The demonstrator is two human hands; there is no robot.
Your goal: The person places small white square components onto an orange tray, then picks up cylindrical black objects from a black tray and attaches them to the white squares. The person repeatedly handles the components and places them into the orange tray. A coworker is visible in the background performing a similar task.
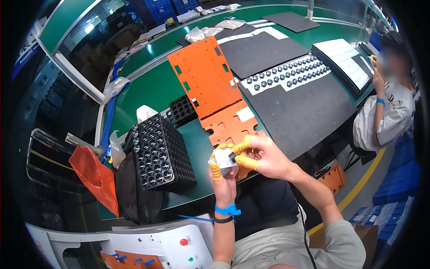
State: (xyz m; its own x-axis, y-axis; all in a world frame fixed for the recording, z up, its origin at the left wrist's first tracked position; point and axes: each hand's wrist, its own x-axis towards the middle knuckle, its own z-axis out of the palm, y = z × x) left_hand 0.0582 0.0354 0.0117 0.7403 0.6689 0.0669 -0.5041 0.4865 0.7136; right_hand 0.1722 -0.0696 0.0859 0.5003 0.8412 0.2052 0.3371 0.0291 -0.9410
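Observation:
My left hand [222, 175], with yellow covers on its fingertips and a blue strap at the wrist, grips a small white square plate [221, 158] by its edges. The fingers of my right hand [267, 158], likewise in yellow fingertip covers, pinch a small black round part [232, 157] against the plate's face. I cannot tell whether this part is seated in the plate. Both hands are over the near end of an orange fixture board [224, 123] with cut-outs, and a white square piece [245, 114] lies on it.
Left of my hands stands a tall stack of black trays [182, 157] holding round parts. A larger orange board [201, 76] lies beyond. To the right, black mats [300, 105] carry white plates with rows of black round parts [286, 76]. A co-worker [387, 103] sits at the right.

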